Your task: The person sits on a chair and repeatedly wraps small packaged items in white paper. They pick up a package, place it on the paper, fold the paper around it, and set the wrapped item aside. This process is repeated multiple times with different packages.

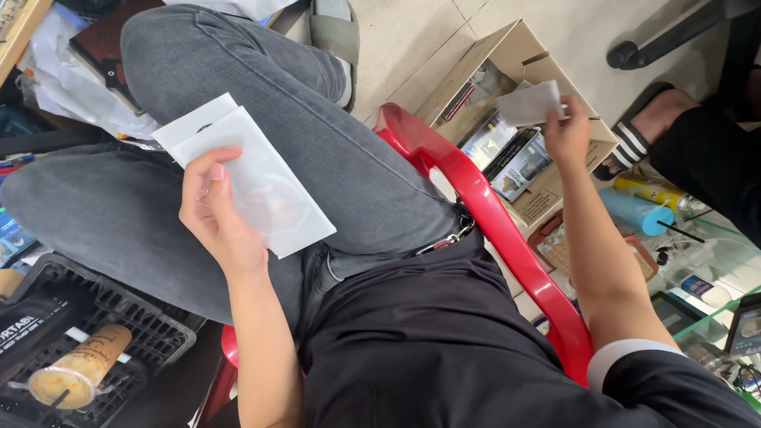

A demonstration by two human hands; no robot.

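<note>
My left hand (216, 208) grips a white flat packet (252, 178) held over my lap, above grey jeans (317, 135). My right hand (567, 133) reaches out to the right and pinches a small white packet (529, 103) over an open cardboard box (507, 55) on the floor. The box holds several flat boxed items (507, 154). I sit on a red plastic chair (491, 214).
A black crate (151, 333) with an iced drink cup (79, 366) stands at the lower left. Another person's sandalled foot (646, 127) is at the right, beside a blue bottle (634, 212) and a yellow can (646, 190). A glass shelf (713, 309) lies lower right.
</note>
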